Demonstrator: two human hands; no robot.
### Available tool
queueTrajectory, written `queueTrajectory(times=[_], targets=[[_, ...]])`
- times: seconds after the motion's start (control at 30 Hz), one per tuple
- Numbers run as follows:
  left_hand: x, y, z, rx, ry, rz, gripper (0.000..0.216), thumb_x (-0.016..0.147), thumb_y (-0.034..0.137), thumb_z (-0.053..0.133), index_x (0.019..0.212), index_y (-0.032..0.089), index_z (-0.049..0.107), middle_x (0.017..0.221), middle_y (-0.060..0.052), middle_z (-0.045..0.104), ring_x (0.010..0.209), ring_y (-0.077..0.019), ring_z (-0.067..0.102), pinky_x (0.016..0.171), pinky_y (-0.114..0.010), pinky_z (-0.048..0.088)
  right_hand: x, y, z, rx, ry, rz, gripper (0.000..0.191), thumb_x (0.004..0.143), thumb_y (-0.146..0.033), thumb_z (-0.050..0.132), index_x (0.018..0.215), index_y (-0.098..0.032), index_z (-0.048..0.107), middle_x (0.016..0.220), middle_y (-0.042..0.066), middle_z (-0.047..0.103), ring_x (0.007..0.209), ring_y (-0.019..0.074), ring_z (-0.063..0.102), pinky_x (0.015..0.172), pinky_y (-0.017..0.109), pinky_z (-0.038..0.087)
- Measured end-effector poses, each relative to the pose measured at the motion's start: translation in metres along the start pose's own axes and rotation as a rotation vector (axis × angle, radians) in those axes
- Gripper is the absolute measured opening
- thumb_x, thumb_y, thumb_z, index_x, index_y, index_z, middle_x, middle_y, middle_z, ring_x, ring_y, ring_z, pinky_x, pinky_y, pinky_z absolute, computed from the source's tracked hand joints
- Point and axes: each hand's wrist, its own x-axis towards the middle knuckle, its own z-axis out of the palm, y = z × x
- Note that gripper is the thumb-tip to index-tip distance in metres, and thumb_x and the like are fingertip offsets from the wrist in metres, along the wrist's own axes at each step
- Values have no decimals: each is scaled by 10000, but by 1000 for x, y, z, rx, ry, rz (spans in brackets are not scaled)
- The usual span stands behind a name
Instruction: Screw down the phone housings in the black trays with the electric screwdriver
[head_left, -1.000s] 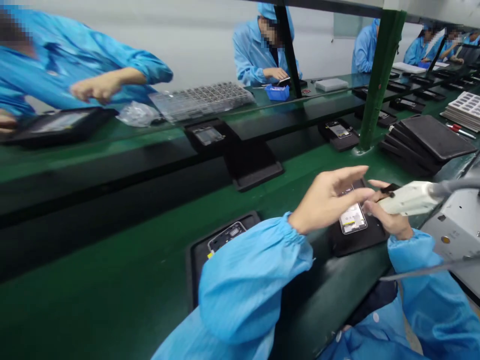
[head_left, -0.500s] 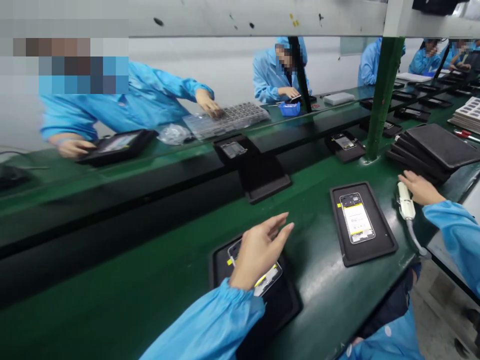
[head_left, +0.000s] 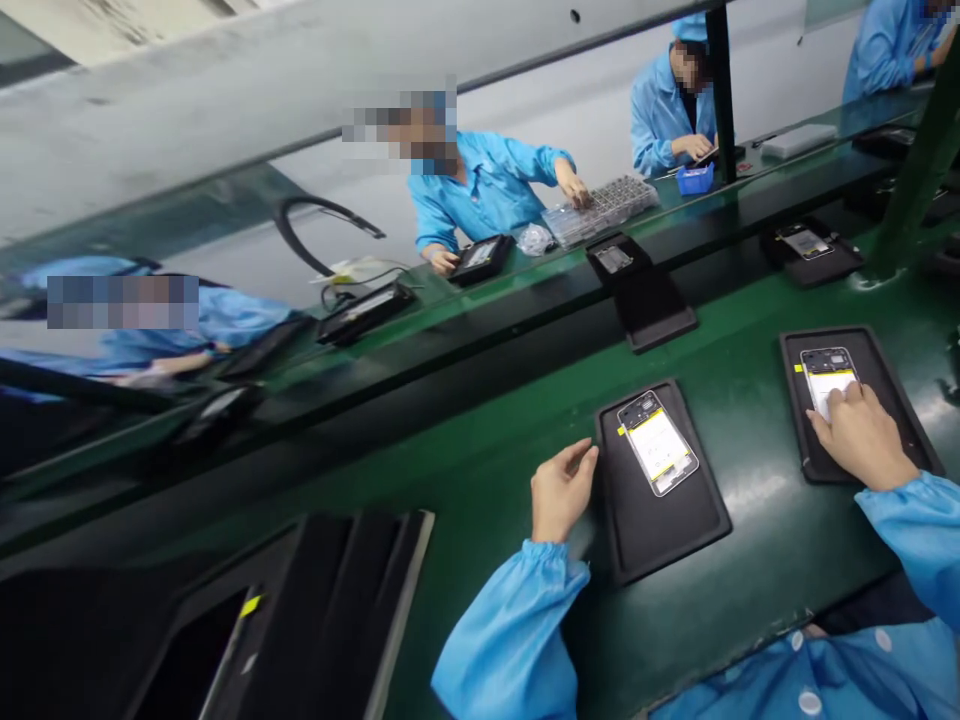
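Note:
My left hand (head_left: 562,490) is beside the left edge of a black tray (head_left: 637,545), its fingers slightly bent and the thumb a little apart. Whether the fingertips touch the rim is hard to tell. On that tray lies an opened smartphone (head_left: 660,445), its white battery, yellow strips and dark upper part showing. At the right, a second black tray (head_left: 821,465) carries another opened smartphone (head_left: 825,385). My right hand (head_left: 866,440) is over its lower part, thumb by the left edge and fingers curled across it. Those fingertips are hidden.
A stack of black trays (head_left: 360,600) fills the lower left. Beyond the green workbench (head_left: 480,480), several co-workers in blue sit along a raised shelf. On it are a clear parts tray (head_left: 607,205) and a blue bin (head_left: 695,180). A green post (head_left: 911,170) stands at the right.
The view has swung left. My left hand has moved off the nearer phone to the tray's left side. My right hand has left the pale hand tool and come onto the right phone.

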Motion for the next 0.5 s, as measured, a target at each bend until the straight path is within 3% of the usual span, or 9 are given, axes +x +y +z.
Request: queueTrajectory(times=[0.2, 0.27, 0.37, 0.43, 0.5], targets=[[-8, -9, 22, -65, -3, 23, 404, 750, 384, 698, 1094, 171, 694, 1064, -99, 732, 1056, -275, 668, 963, -395, 531, 4, 4, -8, -23, -6, 0, 253, 905, -193, 460, 1021, -7, 586, 920, 236, 612, 910, 350, 616, 672, 361, 503], [-10, -2, 40, -108, -19, 41, 454, 744, 427, 705, 1124, 180, 681, 1056, -95, 734, 1067, -277, 662, 966, -393, 529, 9, 16, -8, 145, 58, 40, 251, 873, -161, 453, 1026, -29, 602, 833, 189, 642, 779, 294, 643, 669, 340, 494], [-16, 5, 60, -145, -9, 96, 498, 753, 475, 689, 1157, 185, 664, 1068, -94, 730, 1081, -278, 655, 970, -389, 525, 16, 38, -4, 600, 214, 207, 329, 844, -198, 428, 1071, -64, 625, 719, 109, 667, 667, 233, 644, 640, 305, 500], [-19, 2, 61, -138, 20, 144, 517, 759, 498, 677, 1173, 189, 655, 1081, -94, 726, 1086, -279, 652, 970, -385, 525, 17, 49, 3, 762, 279, 272, 387, 852, -247, 378, 1078, -62, 632, 745, 105, 688, 694, 222, 661, 625, 292, 520], [-18, -7, 51, -115, 52, 184, 530, 763, 509, 668, 1185, 191, 647, 1099, -95, 721, 1085, -278, 652, 965, -380, 527, 12, 57, 11, 776, 315, 278, 423, 869, -318, 363, 1059, -67, 646, 896, 139, 709, 842, 238, 679, 712, 319, 548]])
